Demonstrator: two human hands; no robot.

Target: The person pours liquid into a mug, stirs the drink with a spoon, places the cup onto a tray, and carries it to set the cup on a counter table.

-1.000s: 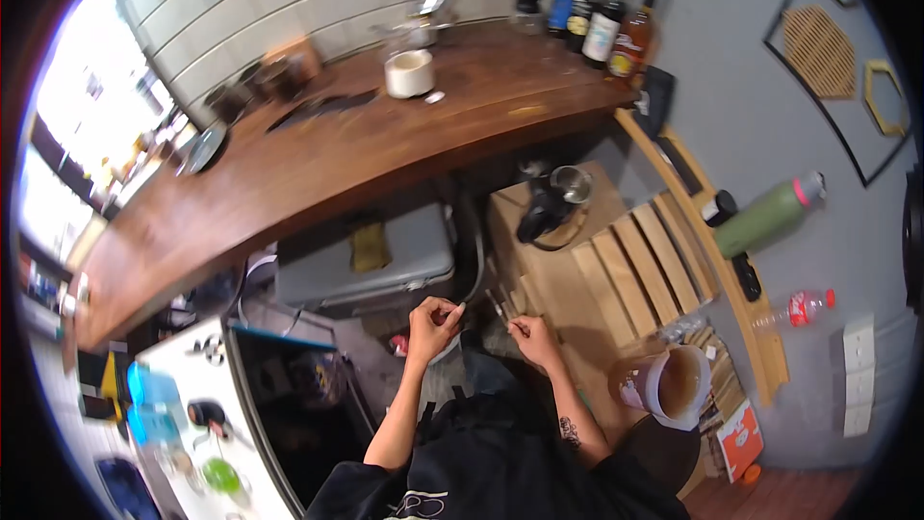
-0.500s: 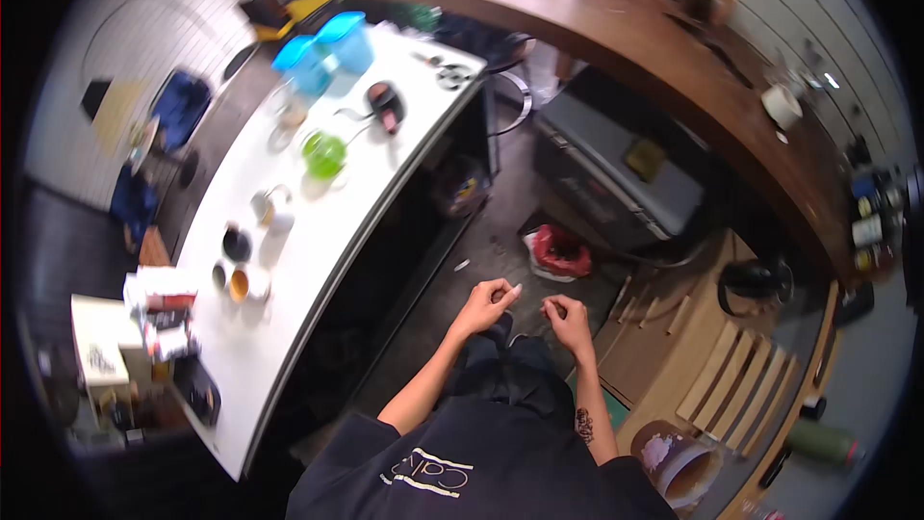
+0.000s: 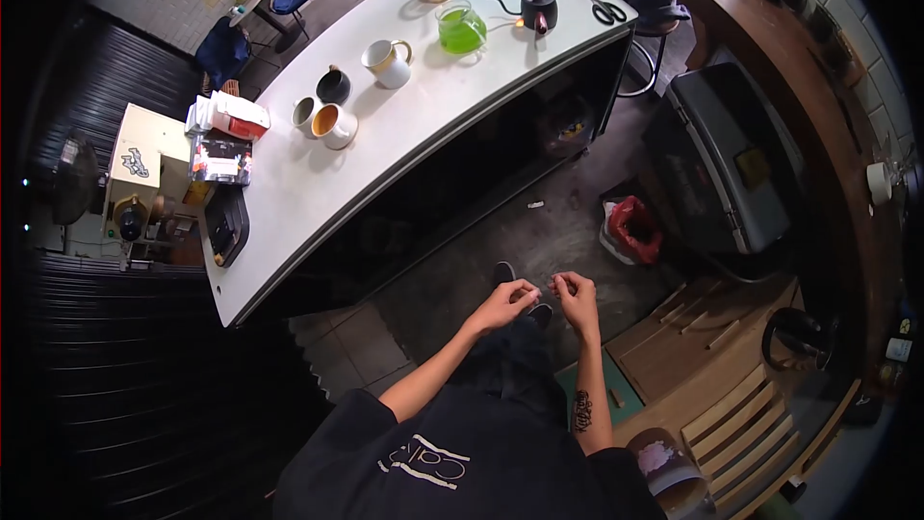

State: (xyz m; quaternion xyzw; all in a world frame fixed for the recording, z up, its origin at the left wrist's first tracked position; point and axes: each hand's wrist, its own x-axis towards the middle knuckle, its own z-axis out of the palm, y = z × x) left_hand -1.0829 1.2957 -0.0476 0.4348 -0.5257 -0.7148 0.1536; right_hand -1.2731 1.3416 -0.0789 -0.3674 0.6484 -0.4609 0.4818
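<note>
My left hand (image 3: 506,304) is held over my lap, its fingers curled together; whether anything is between them is too small to tell. Close by on the right, my right hand (image 3: 576,297) is raised with its fingertips pinched, and what they hold, if anything, cannot be made out. The two hands are apart. Beneath them are my dark shoes (image 3: 504,273) on the grey floor (image 3: 462,260). A bin with a red liner (image 3: 632,229) stands beyond my right hand.
The white counter (image 3: 289,202) carries mugs (image 3: 334,125), a glass of green liquid (image 3: 462,29), a black kettle (image 3: 539,10) and scissors (image 3: 603,10). A grey toolbox (image 3: 736,154) is at the right, near a slatted wooden rack (image 3: 741,433) and a brown bucket (image 3: 669,472).
The view has swung left, from the wooden shelf with bottles to the white counter. Both hands remain in front of my body, still curled.
</note>
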